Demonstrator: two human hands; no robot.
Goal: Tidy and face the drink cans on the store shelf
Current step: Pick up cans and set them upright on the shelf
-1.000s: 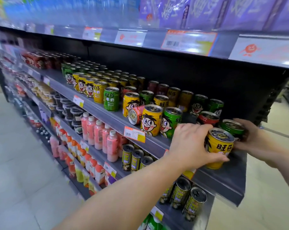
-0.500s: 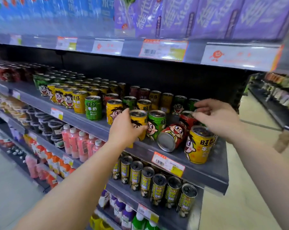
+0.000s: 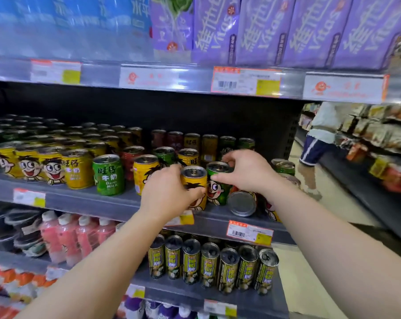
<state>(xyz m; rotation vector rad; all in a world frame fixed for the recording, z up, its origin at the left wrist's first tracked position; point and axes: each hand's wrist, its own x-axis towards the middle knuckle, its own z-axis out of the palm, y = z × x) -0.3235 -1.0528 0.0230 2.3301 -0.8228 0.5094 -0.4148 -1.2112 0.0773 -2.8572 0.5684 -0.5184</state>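
Note:
Small drink cans with a cartoon face fill the middle shelf (image 3: 116, 204). My left hand (image 3: 166, 193) is wrapped around an upright yellow can (image 3: 194, 180) at the shelf front. My right hand (image 3: 245, 171) grips the top of the upright green can (image 3: 217, 192) right beside it. A red can (image 3: 242, 203) lies on its side just right of the green one, its silver bottom facing me. Left of my hands stand a green can (image 3: 108, 174) and a row of yellow cans (image 3: 77, 169). More cans (image 3: 192, 141) stand behind.
Purple drink cartons (image 3: 263, 31) sit on the shelf above. Below are slim yellow-black cans (image 3: 209, 264) and pink bottles (image 3: 68, 236). The shelf ends at the right onto an aisle, where a person in a white top and blue shorts (image 3: 316, 137) stands.
My view swung left and closer. My right hand came from the shelf's right end onto the green can. My left hand closed around the yellow can. The red can still lies toppled.

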